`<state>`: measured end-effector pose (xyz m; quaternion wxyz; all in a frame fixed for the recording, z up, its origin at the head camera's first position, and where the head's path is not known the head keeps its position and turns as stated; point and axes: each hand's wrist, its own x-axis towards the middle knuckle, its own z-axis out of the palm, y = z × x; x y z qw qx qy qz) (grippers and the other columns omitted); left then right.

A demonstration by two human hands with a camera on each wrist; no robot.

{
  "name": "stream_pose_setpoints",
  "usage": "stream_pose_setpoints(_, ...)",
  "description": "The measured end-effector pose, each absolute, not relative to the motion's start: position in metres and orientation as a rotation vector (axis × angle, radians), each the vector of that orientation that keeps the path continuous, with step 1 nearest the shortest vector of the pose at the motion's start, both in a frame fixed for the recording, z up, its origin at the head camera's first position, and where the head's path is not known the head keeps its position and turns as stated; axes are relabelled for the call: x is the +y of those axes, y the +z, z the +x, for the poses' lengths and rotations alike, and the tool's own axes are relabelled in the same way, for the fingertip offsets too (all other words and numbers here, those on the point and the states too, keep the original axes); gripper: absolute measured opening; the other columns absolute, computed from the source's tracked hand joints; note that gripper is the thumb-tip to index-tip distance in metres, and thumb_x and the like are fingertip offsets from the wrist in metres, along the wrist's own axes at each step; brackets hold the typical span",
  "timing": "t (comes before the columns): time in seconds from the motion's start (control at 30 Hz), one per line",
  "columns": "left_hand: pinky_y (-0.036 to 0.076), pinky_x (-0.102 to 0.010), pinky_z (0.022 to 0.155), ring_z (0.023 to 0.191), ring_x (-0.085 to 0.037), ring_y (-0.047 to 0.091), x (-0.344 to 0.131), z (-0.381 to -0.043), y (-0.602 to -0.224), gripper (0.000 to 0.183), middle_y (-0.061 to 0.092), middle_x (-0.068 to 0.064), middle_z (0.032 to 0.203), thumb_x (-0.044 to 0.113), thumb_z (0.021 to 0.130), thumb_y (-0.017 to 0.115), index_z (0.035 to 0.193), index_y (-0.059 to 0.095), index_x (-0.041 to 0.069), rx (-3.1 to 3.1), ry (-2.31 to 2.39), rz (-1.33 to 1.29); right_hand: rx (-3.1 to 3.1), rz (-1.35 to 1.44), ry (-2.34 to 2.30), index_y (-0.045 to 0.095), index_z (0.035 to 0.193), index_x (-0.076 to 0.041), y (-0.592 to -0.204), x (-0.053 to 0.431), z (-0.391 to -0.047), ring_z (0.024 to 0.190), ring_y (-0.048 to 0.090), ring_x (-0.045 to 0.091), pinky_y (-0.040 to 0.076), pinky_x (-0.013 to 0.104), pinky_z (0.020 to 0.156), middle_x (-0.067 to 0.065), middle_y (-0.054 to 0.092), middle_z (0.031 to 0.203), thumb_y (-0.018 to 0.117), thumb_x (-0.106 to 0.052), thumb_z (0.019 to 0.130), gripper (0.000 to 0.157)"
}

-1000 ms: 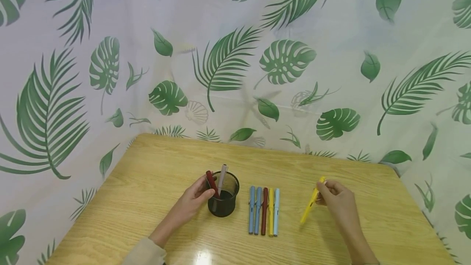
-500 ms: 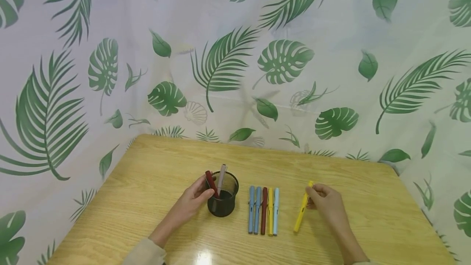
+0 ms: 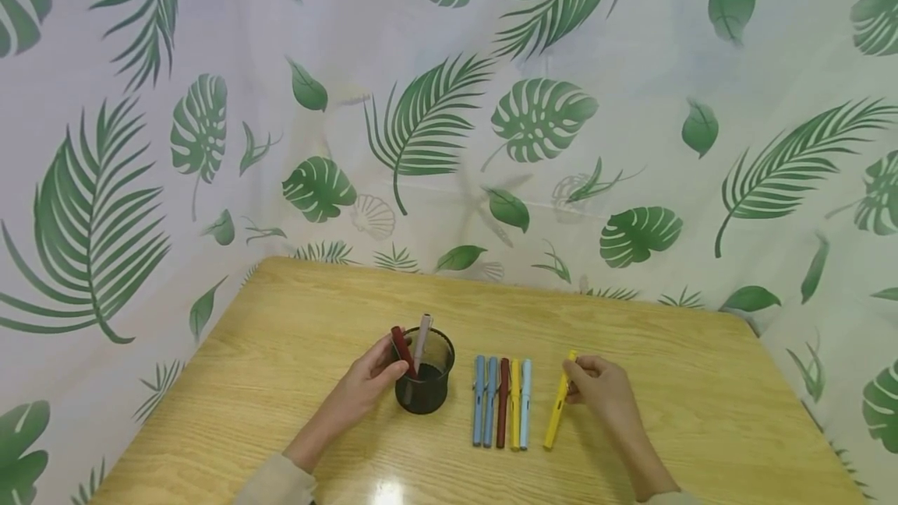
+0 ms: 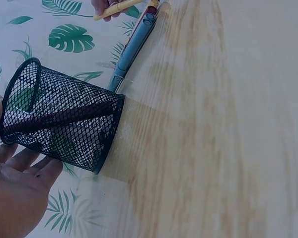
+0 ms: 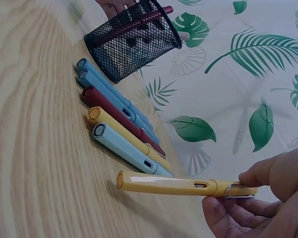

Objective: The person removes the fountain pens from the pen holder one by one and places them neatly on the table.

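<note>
My left hand (image 3: pixel 366 379) grips the black mesh pen cup (image 3: pixel 423 394) at its left side, thumb near the rim. Inside the cup lean a dark red pen (image 3: pixel 401 345) and a pale pinkish pen (image 3: pixel 424 333). With thumb and fingers my right hand (image 3: pixel 605 390) pinches a yellow pen (image 5: pixel 184 186) by its clipped cap end, the other end pointing down towards the table. Left of it lies a row of pens: two blue pens (image 3: pixel 479 404), a dark red pen (image 3: pixel 503 404), a yellow pen (image 3: pixel 515 407) and a light blue pen (image 3: pixel 526 407).
The wooden table (image 3: pixel 316 310) carries all of this. Behind it and along its left side hangs a white cloth (image 3: pixel 435 30) printed with green leaves. The pen row lies between the cup and my right hand.
My right hand has moved left with the yellow pen, closer to the row, and the pen stands a little steeper. My left hand and the cup have stayed put.
</note>
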<state>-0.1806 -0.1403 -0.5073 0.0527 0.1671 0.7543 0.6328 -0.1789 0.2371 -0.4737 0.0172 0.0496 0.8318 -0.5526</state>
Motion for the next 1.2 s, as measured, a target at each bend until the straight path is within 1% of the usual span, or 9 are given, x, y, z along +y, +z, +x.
stream_pose_setpoints(0.2, 0.036, -0.056, 0.115, 0.143, -0.046, 0.041, -0.139, -0.180, -0.509, 0.063, 0.038, -0.029, 0.158, 0.023, 0.109, 0.055, 0.161, 0.029, -0.001, 2.311, 1.942, 0.513, 2.576, 0.198, -1.692, 0.055, 0.131, 0.020, -0.478, 0.230, -0.182, 0.079, 0.066, 0.019, 0.063, 0.033, 0.071, 0.015, 0.068, 0.097, 0.061, -0.014, 0.105, 0.042)
stream_pose_setpoints(0.33, 0.036, -0.056, 0.116, 0.143, -0.046, 0.041, -0.139, -0.181, -0.510, 0.062, 0.038, -0.029, 0.158, 0.021, 0.110, 0.055, 0.161, 0.029, -0.002, 2.313, 1.944, 0.531, 2.578, 0.196, -1.701, 0.056, 0.131, 0.020, -0.481, 0.228, -0.183, 0.077, 0.066, 0.019, 0.063, 0.034, 0.070, 0.016, 0.068, 0.096, 0.061, -0.013, 0.105, 0.042)
stream_pose_setpoints(0.53, 0.034, -0.056, 0.117, 0.144, -0.043, 0.040, -0.140, -0.182, -0.508, 0.063, 0.036, -0.026, 0.160, 0.022, 0.110, 0.055, 0.162, 0.028, 0.000, 2.285, 1.949, 0.524, 2.587, 0.216, -1.703, 0.059, 0.127, 0.018, -0.484, 0.224, -0.183, 0.076, 0.066, 0.019, 0.062, 0.033, 0.066, 0.014, 0.068, 0.092, 0.062, -0.015, 0.105, 0.040)
stream_pose_setpoints(0.77, 0.035, -0.057, 0.116, 0.145, -0.044, 0.040, -0.141, -0.181, -0.508, 0.063, 0.038, -0.027, 0.159, 0.024, 0.110, 0.054, 0.163, 0.027, 0.002, 2.270, 1.939, 0.529, 2.601, 0.265, -1.680, 0.062, 0.122, 0.017, -0.488, 0.220, -0.184, 0.069, 0.066, 0.019, 0.062, 0.032, 0.063, 0.013, 0.067, 0.087, 0.062, -0.016, 0.104, 0.037)
stream_pose_setpoints(1.2, 0.036, -0.057, 0.116, 0.145, -0.044, 0.039, -0.141, -0.181, -0.508, 0.062, 0.038, -0.027, 0.159, 0.023, 0.110, 0.053, 0.163, 0.027, 0.002, 2.263, 1.940, 0.532, 2.662, 0.261, -1.621, 0.060, 0.126, 0.020, -0.495, 0.211, -0.187, 0.062, 0.067, 0.018, 0.061, 0.030, 0.058, 0.014, 0.069, 0.087, 0.063, -0.015, 0.102, 0.043)
